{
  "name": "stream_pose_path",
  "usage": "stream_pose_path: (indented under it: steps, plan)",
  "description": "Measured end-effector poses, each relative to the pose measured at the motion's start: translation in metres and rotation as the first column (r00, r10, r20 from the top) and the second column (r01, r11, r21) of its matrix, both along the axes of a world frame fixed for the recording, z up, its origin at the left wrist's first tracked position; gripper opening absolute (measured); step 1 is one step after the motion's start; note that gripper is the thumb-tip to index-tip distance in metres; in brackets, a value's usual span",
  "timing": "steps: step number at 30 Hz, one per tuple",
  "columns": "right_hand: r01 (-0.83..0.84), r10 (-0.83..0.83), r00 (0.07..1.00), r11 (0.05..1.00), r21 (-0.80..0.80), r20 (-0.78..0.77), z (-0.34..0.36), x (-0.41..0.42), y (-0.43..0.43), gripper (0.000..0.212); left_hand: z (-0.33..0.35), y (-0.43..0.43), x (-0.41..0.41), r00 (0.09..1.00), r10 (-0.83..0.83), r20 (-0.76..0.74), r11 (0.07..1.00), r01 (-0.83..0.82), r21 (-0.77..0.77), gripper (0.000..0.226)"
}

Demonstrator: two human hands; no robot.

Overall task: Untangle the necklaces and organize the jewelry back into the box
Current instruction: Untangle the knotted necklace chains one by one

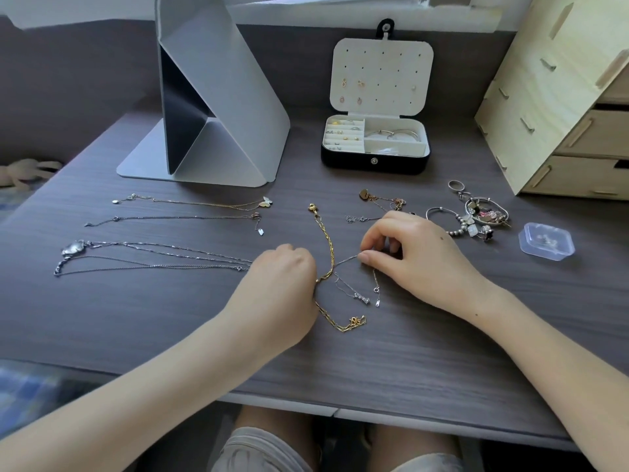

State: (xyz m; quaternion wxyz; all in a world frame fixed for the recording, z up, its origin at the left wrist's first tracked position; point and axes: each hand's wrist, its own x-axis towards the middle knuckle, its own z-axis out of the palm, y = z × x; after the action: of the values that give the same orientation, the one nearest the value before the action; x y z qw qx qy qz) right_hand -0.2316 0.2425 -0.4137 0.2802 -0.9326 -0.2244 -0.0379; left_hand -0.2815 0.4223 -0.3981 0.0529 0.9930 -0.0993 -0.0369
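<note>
Left hand [284, 281] curls its fingers tight on the gold chain [327, 240]; right hand [412, 253] pinches the thin silver chain [345, 261].

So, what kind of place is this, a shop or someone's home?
Most likely a home, probably a bedroom: an open jewelry box stands on the dark desk, a wooden drawer unit sits at its right, and a soft toy lies beyond its left edge.
</note>
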Motion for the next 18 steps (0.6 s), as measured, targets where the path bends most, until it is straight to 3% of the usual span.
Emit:
stream_pose_path:
  steps: [3,7,12,18]
  plan:
    - [-0.072,0.072,0.997,0.997,0.027,0.020,0.004,-0.011,0.001,0.014,0.001,0.005,0.001,0.994,0.098,-0.043,0.981,-0.104,-0.166,0.012]
    - [-0.133,0.135,0.991,0.988,-0.078,0.018,0.004,-0.021,0.003,0.021,0.004,0.009,0.005,0.983,0.141,-0.116,0.930,-0.172,-0.325,0.010]
    - [-0.157,0.158,0.987,0.985,-0.072,0.004,0.007,-0.023,0.007,0.022,0.011,0.011,0.009,0.956,0.108,-0.273,0.799,-0.247,-0.549,0.024]
    - [-0.043,0.045,0.992,0.999,-0.024,0.120,0.004,-0.007,0.014,0.021,0.014,0.013,0.009,0.947,0.073,-0.314,0.729,-0.266,-0.631,0.027]
